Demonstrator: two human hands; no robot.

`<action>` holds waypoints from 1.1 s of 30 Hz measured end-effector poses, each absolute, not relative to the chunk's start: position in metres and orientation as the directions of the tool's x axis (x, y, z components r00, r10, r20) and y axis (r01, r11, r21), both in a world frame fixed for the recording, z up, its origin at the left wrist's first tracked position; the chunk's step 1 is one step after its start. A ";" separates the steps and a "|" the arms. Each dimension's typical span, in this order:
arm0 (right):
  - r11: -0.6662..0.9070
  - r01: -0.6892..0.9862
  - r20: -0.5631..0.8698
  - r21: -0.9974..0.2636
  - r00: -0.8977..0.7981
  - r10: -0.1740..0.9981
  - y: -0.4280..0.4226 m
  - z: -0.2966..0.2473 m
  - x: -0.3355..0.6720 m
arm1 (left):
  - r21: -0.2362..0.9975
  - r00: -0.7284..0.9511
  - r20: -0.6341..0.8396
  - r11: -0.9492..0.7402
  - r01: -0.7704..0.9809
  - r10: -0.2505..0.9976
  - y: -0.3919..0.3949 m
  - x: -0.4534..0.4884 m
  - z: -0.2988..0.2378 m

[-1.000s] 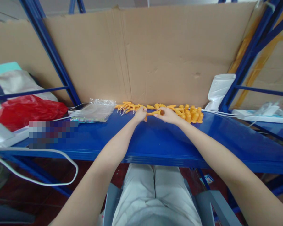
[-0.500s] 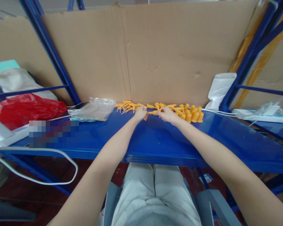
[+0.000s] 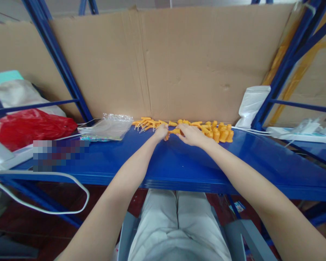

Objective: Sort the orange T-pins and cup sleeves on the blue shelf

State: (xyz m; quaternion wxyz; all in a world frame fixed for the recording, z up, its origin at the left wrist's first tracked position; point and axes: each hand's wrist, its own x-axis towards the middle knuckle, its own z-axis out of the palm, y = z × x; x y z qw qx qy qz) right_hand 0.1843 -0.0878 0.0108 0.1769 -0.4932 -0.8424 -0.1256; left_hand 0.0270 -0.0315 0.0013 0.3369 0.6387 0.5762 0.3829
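Both my hands meet at the back of a blue metal shelf [image 3: 179, 163]. My left hand [image 3: 162, 132] and my right hand [image 3: 190, 135] are closed on the two ends of one small orange plastic piece [image 3: 174, 131] held between them. To the right stands a cluster of several orange cone-shaped pieces [image 3: 221, 133]. Several thin orange pieces with small metal springs [image 3: 146, 124] lie to the left.
A stack of clear plastic bags [image 3: 108, 127] lies left of the orange parts. A red bag [image 3: 27, 127], a white cable [image 3: 43, 206] and a white box sit at far left. A white bag [image 3: 254, 103] leans at right. Cardboard [image 3: 179, 65] backs the shelf.
My hands have moved closer together on the orange piece and shifted slightly left. My right hand now covers more of it.
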 end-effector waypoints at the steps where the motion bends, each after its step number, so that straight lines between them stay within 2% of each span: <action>1: 0.482 0.873 0.415 0.077 -0.468 0.780 -0.090 0.012 0.184 | 0.876 0.037 0.103 -0.109 0.470 0.994 -0.032 0.027 0.001; 5: 0.485 0.861 0.393 0.155 -0.504 0.769 -0.096 0.014 0.182 | 0.894 0.027 0.114 -0.115 0.434 0.993 -0.033 0.026 0.001; 9: 0.471 0.880 0.451 0.059 -0.444 0.774 -0.092 0.011 0.184 | 0.903 0.018 0.118 -0.115 0.414 0.993 -0.031 0.026 0.000; 11: 0.458 0.887 0.505 -0.062 -0.368 0.781 -0.086 0.009 0.185 | 0.909 0.005 0.116 -0.108 0.402 0.993 -0.029 0.026 -0.002; 14: 0.422 0.841 0.510 -0.337 -0.214 0.833 -0.077 0.008 0.187 | 0.916 -0.023 0.121 -0.103 0.389 0.992 -0.025 0.026 -0.004; 17: 0.319 0.706 0.333 -0.633 -0.124 0.935 -0.072 0.009 0.190 | 0.916 -0.062 0.137 -0.103 0.387 0.989 -0.021 0.025 -0.006; 20: 0.229 0.599 0.200 -0.767 -0.115 0.973 -0.072 0.011 0.192 | 0.910 -0.081 0.153 -0.108 0.400 0.985 -0.018 0.024 -0.007; 25: 0.268 0.637 0.246 -0.723 -0.126 0.961 -0.074 0.011 0.189 | 0.911 -0.084 0.132 -0.088 0.403 0.988 -0.022 0.026 -0.004; 33: 0.286 0.855 0.316 -0.432 -0.154 0.936 -0.077 0.015 0.188 | 0.911 -0.090 0.127 -0.081 0.405 0.988 -0.026 0.027 -0.002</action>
